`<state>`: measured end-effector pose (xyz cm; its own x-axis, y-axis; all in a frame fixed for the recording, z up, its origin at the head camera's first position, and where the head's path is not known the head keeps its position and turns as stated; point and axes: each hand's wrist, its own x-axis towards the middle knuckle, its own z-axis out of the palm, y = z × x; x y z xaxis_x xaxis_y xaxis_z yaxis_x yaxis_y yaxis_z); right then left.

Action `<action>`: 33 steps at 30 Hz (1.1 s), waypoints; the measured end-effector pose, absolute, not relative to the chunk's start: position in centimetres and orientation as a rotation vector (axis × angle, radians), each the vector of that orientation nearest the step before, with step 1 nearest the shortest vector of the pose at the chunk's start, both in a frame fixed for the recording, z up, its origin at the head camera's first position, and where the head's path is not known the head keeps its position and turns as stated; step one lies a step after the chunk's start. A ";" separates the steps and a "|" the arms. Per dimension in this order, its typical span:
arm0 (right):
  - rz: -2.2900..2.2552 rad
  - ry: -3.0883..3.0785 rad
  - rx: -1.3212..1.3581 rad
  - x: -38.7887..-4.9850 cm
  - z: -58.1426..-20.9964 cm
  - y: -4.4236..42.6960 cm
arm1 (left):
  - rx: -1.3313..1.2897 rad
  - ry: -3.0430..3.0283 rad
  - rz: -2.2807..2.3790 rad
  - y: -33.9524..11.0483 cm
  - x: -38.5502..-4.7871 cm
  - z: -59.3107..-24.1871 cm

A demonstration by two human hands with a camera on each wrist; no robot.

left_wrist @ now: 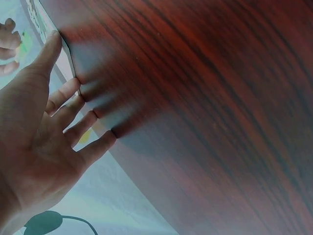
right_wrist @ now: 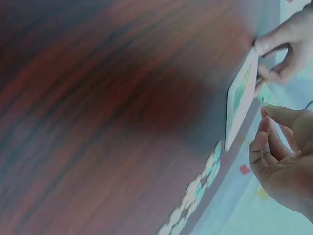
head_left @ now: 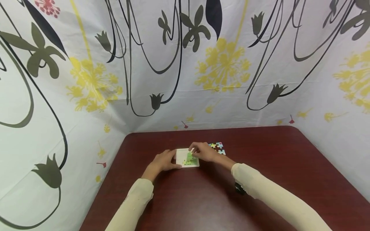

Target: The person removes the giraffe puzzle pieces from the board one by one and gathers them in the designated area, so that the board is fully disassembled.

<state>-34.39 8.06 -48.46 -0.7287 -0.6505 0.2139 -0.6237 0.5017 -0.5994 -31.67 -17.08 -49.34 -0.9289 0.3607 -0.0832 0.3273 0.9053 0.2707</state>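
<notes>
A small white puzzle tray point(head_left: 181, 155) lies flat on the table, partly filled with a green picture. Along its left side rests my left hand point(head_left: 165, 160), thumb at the near edge and fingers at the left edge. The left wrist view shows this hand's fingers point(left_wrist: 68, 112) spread and fairly straight, some tips touching the tabletop. Over the tray's right part is my right hand point(head_left: 203, 151). Its thumb and fingertips pinch a small greenish puzzle piece point(right_wrist: 264, 101), raised off the tray in the right wrist view.
Loose puzzle pieces point(head_left: 220, 145) lie just beyond the right hand, spread in rows in the right wrist view. A small black object point(head_left: 239, 188) sits by the right forearm, partly hidden. The dark red table point(head_left: 185, 199) meets patterned cloth at the back.
</notes>
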 end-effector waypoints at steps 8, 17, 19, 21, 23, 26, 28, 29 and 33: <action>-0.991 2.730 -1.083 -34.9 -48.6 11.1 | 0.537 2.944 0.376 -17.1 -31.6 -49.2; -0.940 2.689 -1.069 -34.7 -48.9 13.3 | 0.536 2.954 0.390 -17.1 -31.4 -49.2; -0.895 2.704 -1.073 -34.6 -49.0 13.6 | 0.536 2.956 0.392 -17.1 -31.4 -49.3; -0.854 2.727 -1.081 -34.4 -49.1 13.8 | 0.535 2.956 0.394 -17.1 -31.4 -49.3; -0.825 2.746 -1.086 -34.1 -49.2 14.0 | 0.534 2.956 0.390 -17.1 -31.4 -49.3; -0.804 2.764 -1.091 -33.8 -49.3 14.2 | 0.537 2.954 0.388 -17.2 -31.5 -49.3; -0.795 2.772 -1.090 -33.7 -49.4 14.3 | 0.542 2.953 0.389 -17.2 -31.6 -49.4; -0.793 2.775 -1.093 -33.7 -49.4 14.2 | 0.542 2.952 0.390 -17.2 -31.6 -49.4; -0.786 2.781 -1.103 -33.6 -49.5 14.2 | 0.543 2.947 0.396 -17.1 -31.6 -49.4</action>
<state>-33.57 14.25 -49.46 -0.7448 -0.6530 0.1376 -0.6284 0.6169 -0.4739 -31.56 -17.14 -49.44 -0.9285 0.3649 -0.0690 0.3338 0.9014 0.2758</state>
